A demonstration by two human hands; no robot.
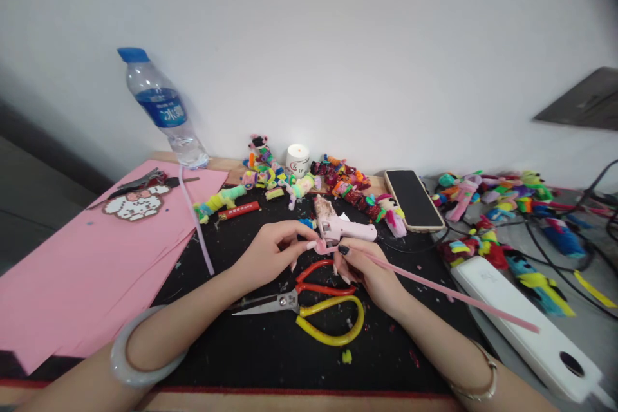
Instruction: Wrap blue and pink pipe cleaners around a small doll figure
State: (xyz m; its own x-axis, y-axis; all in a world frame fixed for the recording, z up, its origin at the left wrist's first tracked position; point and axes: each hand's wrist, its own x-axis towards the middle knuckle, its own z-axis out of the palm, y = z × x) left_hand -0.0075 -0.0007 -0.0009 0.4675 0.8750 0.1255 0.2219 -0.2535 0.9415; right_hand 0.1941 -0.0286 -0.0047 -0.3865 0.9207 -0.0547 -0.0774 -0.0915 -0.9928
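Note:
My left hand (273, 250) and my right hand (367, 270) meet over the black mat (251, 347), both pinching the curled end of a long pink pipe cleaner (434, 286). The small pink coil (320, 246) sits between my fingertips; the rest of the strand trails off to the right over a white power strip (526, 322). Just behind my hands lies a pink glue gun (345, 229). Under my hands rest scissors (309, 306) with a red and a yellow handle.
Pink sheets (82, 270) with a bead figure (138, 201) and a lavender strip (196, 219) lie left. A water bottle (164, 109), a small white cup (297, 159), a phone (414, 199), several colourful pipe-cleaner figures (497, 196) and black cables (555, 232) crowd the back and right.

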